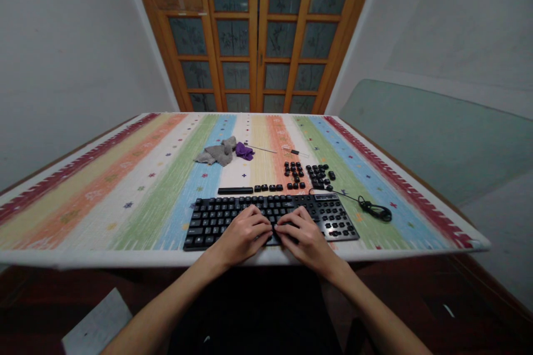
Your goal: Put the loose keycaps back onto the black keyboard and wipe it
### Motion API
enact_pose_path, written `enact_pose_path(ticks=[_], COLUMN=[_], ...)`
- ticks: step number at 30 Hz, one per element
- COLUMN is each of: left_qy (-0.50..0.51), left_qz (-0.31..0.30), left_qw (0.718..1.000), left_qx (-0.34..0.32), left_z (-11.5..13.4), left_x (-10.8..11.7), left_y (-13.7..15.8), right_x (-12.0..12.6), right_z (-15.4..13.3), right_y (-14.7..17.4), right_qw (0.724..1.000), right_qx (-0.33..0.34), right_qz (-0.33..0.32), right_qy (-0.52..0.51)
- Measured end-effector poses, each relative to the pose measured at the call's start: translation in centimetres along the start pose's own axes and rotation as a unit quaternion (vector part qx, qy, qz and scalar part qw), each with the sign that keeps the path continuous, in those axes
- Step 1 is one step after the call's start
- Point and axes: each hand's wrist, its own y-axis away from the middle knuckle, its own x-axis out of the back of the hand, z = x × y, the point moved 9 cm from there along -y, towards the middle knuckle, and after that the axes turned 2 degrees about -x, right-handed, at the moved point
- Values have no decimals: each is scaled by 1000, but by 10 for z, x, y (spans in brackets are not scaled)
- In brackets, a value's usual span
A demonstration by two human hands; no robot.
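Head view showed the black keyboard [208, 219] lying along the near edge of the striped table [137, 216], its right end bare of caps. Left hand [246, 233] and right hand [305, 234] rested over its middle, fingertips close together; whether either grip was clenched on a key or released, I could not tell. Behind it lay loose keycaps [317, 175] and a long black bar [235, 191]; farther back, a gray cloth [219, 152] touched or nearly touched a purple cloth [245, 151].
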Motion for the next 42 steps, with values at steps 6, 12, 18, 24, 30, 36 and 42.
enact_pose_path(ticks=[6,12,18,24,30,36,42], left_qy=[0,-15,-14,-22,-14,-1,-22], left_qz=[-17,-3,-18,-19,-4,-2,-15], left_qw=[1000,1000,1000,1000,1000,1000,1000], left_qx=[-2,7,7,6,-4,18,6], left_z=[2,0,0,0,1,-2,0], left_x=[-3,-3,-1,-3,-1,0,-3], left_y=[0,-2,-3,-3,-2,-3,-2], right_x=[0,-2,-4,-7,-10,-10,-6], right_z=[3,5,5,2,-1,9,11], right_y=[2,2,1,-2,-1,2,6], right_qw=[1000,1000,1000,999,997,995,996], right_qx=[-10,-21,-13,0,-26,-69,-76], right_qz=[-10,-11,-15,-45,-35,-20,-4], right_qy=[1,-4,9,27,70,67,40])
